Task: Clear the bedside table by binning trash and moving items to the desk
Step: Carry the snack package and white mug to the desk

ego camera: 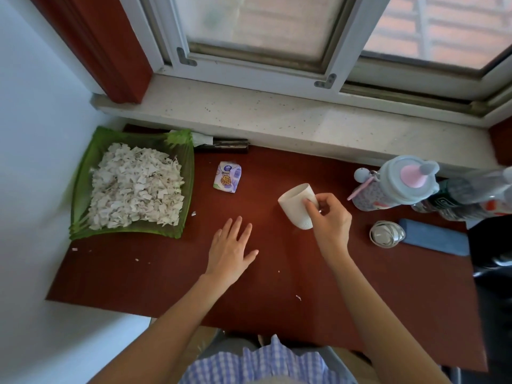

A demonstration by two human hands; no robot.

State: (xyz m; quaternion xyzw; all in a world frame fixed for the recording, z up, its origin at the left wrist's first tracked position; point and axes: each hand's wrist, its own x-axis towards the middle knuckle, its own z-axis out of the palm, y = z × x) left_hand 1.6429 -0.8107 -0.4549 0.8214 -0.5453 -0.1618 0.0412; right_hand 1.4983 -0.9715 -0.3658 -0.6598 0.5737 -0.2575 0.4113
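While gripping a tilted cup [297, 207], right hand [329, 220]; left hand [232, 250] flat, seemingly touching desk [277, 300].

A green tray [83, 189] heaped with white paper shreds [135, 187] is seen at nine o'clock. A sliding window [263, 31] over a speckled sill [277, 115] is found at twelve, with a red curtain [105, 45] hung at eleven. At three o'clock a pale blue bottle [401, 184] is set beside a clear bottle [471, 195], with a blue case [435, 239] near them.
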